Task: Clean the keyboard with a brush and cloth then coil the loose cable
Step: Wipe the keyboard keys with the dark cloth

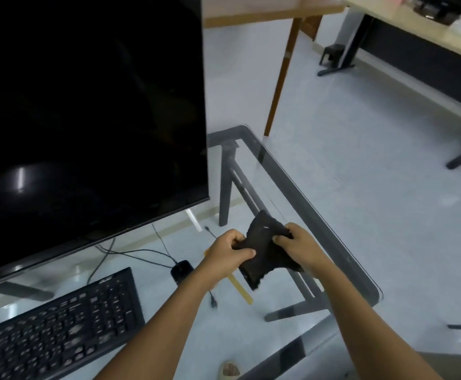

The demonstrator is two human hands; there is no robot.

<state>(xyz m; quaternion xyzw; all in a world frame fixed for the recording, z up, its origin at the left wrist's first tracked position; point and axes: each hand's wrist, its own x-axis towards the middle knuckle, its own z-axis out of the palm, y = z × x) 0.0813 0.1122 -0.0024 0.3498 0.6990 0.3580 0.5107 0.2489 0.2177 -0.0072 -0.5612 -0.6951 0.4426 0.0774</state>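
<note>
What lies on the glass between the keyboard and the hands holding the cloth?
In the head view, a small black mouse with its cable lies between the keyboard and the cloth.

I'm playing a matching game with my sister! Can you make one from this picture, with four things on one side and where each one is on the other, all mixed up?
Things:
1. cloth
2. keyboard
3. monitor
4. wooden stick

Places:
A. lying flat on the glass desk, partly hidden under the arms
B. standing at the back left, screen dark
C. held up between the left hand and the right hand
D. at the bottom left, in front of the screen

Pairs: 1-C, 2-D, 3-B, 4-A
</note>
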